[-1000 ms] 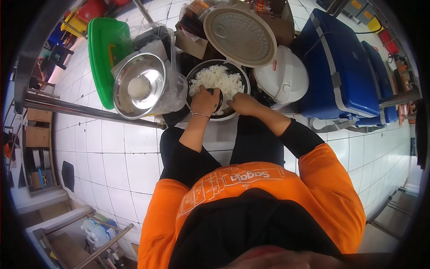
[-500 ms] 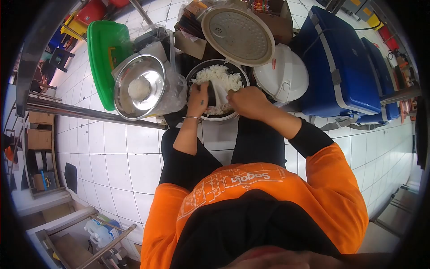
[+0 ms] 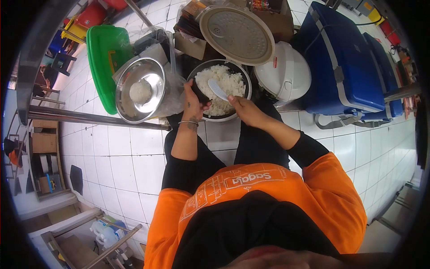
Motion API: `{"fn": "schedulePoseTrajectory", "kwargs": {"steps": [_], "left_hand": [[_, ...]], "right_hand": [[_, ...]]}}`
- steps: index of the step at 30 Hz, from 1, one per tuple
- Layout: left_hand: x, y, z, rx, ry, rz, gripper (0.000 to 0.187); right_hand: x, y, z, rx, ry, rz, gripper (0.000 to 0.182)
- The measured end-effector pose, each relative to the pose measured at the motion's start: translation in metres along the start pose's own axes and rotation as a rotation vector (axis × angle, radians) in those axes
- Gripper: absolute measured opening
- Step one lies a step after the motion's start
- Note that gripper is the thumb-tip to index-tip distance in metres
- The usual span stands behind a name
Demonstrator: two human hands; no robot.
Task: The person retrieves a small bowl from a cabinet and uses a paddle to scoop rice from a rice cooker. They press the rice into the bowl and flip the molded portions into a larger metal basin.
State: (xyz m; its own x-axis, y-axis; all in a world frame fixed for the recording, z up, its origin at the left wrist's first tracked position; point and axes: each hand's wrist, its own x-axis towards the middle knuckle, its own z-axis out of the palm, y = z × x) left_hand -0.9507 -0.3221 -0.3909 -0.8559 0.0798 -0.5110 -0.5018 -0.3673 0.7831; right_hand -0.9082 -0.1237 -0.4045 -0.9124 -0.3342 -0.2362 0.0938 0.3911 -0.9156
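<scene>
My left hand point(image 3: 191, 99) is curled around a small dark bowl point(image 3: 201, 95), tilted at the left side of the rice cooker; its inside is mostly hidden. In my right hand point(image 3: 247, 110) is a white rice paddle point(image 3: 217, 88), its blade over the cooked rice point(image 3: 229, 77). That rice fills much of the round rice cooker pot point(image 3: 244, 68) between my knees. Behind the pot, the cooker's lid point(image 3: 237, 40) stands raised. To the left, a steel bowl point(image 3: 154, 71) holds a rounded mound of rice point(image 3: 140, 92).
A green lid point(image 3: 99, 67) and a clear plastic bag point(image 3: 172, 92) flank the steel bowl. On the right are a closed white rice cooker point(image 3: 286, 74) and a blue cooler box point(image 3: 340, 58). A metal rail point(image 3: 98, 117) runs at the left, above the tiled floor.
The paddle has come away from the dark bowl and now lies over the rice. My left hand has drawn the bowl leftward and turned it, while my right hand shifted slightly down.
</scene>
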Motion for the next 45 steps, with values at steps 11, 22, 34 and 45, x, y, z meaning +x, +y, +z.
{"fn": "schedulePoseTrajectory", "kwargs": {"steps": [11, 22, 34, 45], "left_hand": [[-0.017, -0.001, 0.024, 0.303, 0.209, 0.222, 0.042], [0.016, -0.005, -0.001, 1.01, 0.079, 0.814, 0.039], [0.021, -0.012, -0.006, -0.06, -0.124, 0.027, 0.047], [0.004, -0.03, 0.01, -0.107, 0.05, 0.295, 0.049]], "right_hand": [[0.006, -0.037, -0.016, -0.104, -0.303, 0.144, 0.073], [0.037, 0.001, -0.041, 0.675, -0.608, 0.55, 0.055], [0.001, -0.004, -0.007, 0.658, -0.018, 0.515, 0.05], [-0.016, -0.02, 0.009, -0.114, -0.098, 0.051, 0.072]]}}
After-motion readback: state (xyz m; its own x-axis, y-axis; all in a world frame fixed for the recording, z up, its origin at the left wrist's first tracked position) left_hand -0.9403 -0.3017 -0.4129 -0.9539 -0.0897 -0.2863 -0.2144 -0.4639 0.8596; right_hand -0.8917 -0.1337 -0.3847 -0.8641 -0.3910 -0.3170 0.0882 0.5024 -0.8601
